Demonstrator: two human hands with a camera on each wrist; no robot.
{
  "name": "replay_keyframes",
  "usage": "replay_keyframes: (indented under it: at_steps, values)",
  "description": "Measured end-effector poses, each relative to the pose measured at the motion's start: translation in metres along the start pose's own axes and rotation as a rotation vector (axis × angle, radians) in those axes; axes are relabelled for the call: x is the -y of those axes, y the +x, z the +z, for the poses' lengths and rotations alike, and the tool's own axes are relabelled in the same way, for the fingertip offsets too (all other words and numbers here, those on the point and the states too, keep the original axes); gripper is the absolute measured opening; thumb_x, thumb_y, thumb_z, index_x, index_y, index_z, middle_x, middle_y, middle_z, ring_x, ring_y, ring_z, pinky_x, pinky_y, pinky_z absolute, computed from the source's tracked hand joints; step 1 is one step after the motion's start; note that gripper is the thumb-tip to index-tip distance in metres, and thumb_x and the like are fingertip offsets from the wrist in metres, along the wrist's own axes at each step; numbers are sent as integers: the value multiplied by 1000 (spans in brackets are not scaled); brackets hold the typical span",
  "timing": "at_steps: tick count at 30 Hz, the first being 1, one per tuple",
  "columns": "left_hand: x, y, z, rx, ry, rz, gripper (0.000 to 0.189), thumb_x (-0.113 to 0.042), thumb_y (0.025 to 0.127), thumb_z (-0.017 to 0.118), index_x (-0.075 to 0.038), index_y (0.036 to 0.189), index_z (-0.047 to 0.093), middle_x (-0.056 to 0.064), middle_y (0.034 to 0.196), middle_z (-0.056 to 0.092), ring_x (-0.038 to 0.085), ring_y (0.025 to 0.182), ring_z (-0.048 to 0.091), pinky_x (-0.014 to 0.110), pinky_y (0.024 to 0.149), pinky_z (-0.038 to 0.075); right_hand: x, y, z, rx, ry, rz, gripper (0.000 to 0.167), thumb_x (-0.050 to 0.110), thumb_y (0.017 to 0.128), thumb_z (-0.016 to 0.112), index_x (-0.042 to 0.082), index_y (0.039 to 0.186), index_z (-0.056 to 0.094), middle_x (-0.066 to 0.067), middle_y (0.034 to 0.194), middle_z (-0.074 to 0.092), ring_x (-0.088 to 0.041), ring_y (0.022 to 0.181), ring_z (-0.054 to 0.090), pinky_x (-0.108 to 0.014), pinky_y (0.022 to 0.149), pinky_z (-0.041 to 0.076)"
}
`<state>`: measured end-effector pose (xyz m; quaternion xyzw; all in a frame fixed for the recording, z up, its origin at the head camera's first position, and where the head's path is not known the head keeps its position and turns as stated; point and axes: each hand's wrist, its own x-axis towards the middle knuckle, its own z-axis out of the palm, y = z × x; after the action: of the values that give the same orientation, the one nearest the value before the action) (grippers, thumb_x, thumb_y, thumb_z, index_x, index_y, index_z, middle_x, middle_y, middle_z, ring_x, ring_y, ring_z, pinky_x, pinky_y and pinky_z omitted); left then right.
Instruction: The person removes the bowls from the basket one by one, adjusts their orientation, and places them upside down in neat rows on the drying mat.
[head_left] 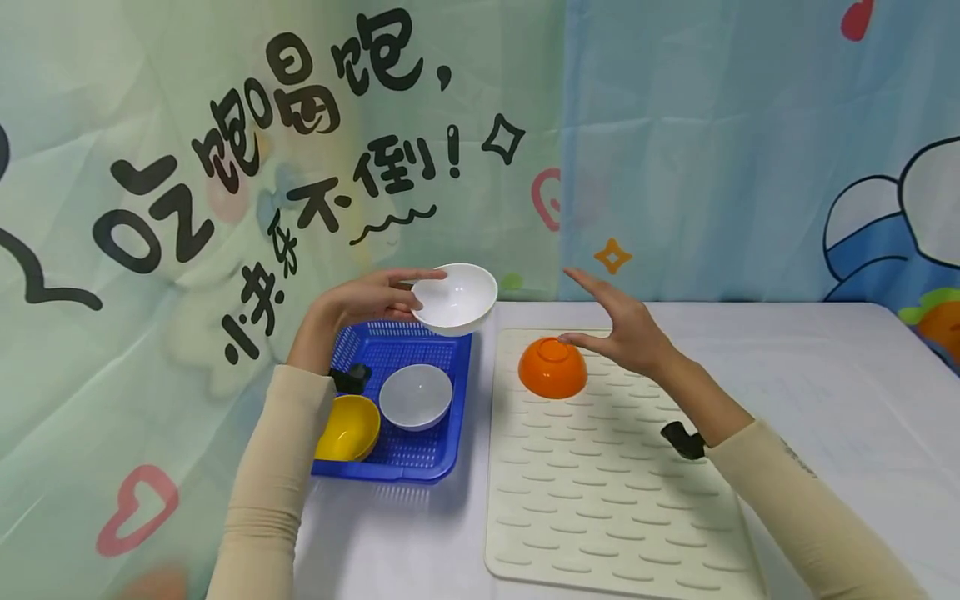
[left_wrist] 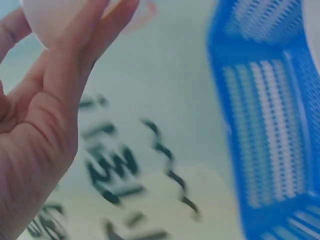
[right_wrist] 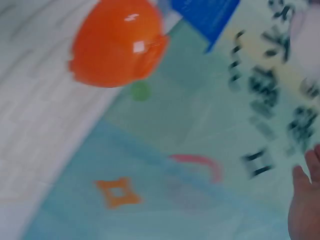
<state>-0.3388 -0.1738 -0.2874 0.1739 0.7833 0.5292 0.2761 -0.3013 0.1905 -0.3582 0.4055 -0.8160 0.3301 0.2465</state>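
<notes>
My left hand grips a white bowl by its left rim, holding it raised and tilted above the far end of the blue basket. Fingers and part of that bowl show at the top left of the left wrist view. An orange bowl sits upside down on the pale ridged mat. Over it, my right hand has thumb and fingers spread wide, holding nothing. In the head view the thumb tip overlaps the orange bowl's upper edge; the right wrist view shows hand and bowl apart.
Inside the basket are a yellow bowl and another white bowl. The basket stands left of the mat on a white-covered table. A printed curtain hangs behind the table and along its left side.
</notes>
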Motion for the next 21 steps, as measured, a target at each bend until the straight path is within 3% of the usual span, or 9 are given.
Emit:
replay_keyframes:
  at_steps: [4,7,15,21]
  values:
    - [-27,-10,27,83,5,50,57,2,88,54,-14,141,40,14,111,52,17,82,56,24,75,52,35,9,-2,-114,-44,-310,74,39,83,66,-6,135,39,-19,138,42,-32,126,40,-37,103,34]
    - [-41,-18,45,159,8,93,56,1,88,53,-12,141,40,15,123,49,21,89,57,27,78,52,61,11,-2,-224,-83,-485,67,38,86,63,-12,127,45,-24,130,47,-33,122,44,-39,103,33]
    - [-57,-40,84,290,82,186,55,-6,88,57,-18,140,43,12,102,50,21,79,52,27,69,49,106,2,-5,-472,-209,-719,44,24,89,63,-7,119,54,-19,124,54,-26,120,48,-40,101,35]
    - [-62,-51,101,347,129,238,56,-8,86,58,-18,140,43,10,113,51,22,81,52,27,65,46,118,-2,-5,-583,-224,-856,34,15,92,58,-5,118,53,-18,123,55,-26,120,48,-36,101,36]
